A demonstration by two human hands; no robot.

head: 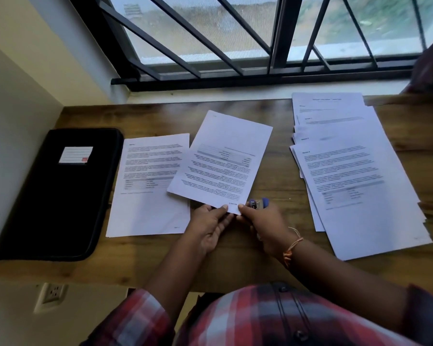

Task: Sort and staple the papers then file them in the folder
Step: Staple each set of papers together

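Plaid shirt (273,318) in foreground, 2 hands work at a wooden desk (280,116) beneath a barred window (235,46): left hand (211,228) pinches a tilted sheet (223,158) by its near corner, right hand (265,226) grips a blue stapler (258,203) beside it. Black folder (58,196) lies left, papers (355,171) right.

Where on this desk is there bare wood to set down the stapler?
Free for the stapler: the desk wood between held sheet and right pile, and the near edge below the flat sheet. Crowded at the left by the folder.
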